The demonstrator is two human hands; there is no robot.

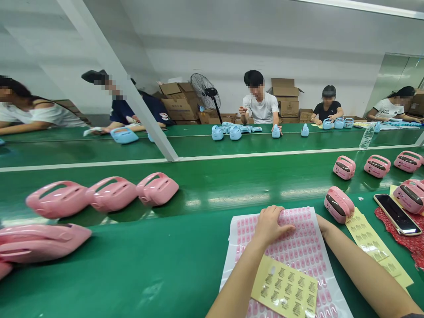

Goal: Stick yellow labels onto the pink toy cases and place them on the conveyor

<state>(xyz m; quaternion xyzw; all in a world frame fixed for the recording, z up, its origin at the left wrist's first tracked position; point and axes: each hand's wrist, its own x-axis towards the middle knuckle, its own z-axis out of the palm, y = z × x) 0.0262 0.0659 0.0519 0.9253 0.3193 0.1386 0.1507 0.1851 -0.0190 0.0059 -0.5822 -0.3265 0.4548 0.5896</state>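
A white sheet of pink stickers stands tilted up in front of me, its top edge raised. My left hand grips that edge, fingers curled over it and thumb lying across the front. Behind the sheet's right side goes my right hand; only its wrist end shows, and the fingers are hidden. A yellow sheet of printed labels lies over the lower part of the pink stickers, under my left forearm. Just right of my right wrist sits a pink plastic casing with a dark oval panel.
More pink casings stand at left and right. Yellow label strips and a phone on red wrap lie at right. A water bottle stands farther back. Several co-workers sit opposite with blue casings. A slanted white post rises left.
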